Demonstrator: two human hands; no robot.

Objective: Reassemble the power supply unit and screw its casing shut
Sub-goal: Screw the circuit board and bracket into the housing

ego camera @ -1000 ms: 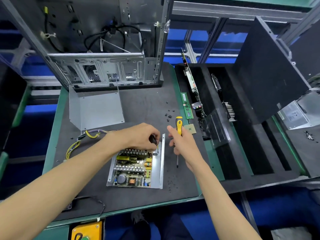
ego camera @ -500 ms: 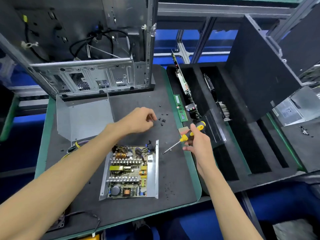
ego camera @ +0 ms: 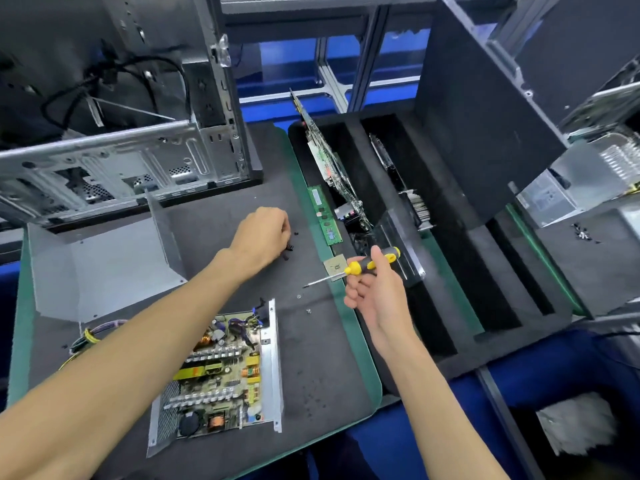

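At frame centre the left hand (ego camera: 262,237) curled over small black screws (ego camera: 288,250) on the dark surface (ego camera: 311,358), apparently picking one, while the right hand (ego camera: 372,289) gripped the yellow-and-black screwdriver (ego camera: 367,264) ready; the open power supply board in its silver tray (ego camera: 221,379) lay lower centre.

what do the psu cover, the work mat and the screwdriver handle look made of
PSU cover: bent sheet metal, matte grey, with crisp folds and thin edges. Work mat: probably foam or rubber, dull black, finely textured, no glare. Screwdriver handle: likely moulded plastic with rubbery grip, yellow and black bands.
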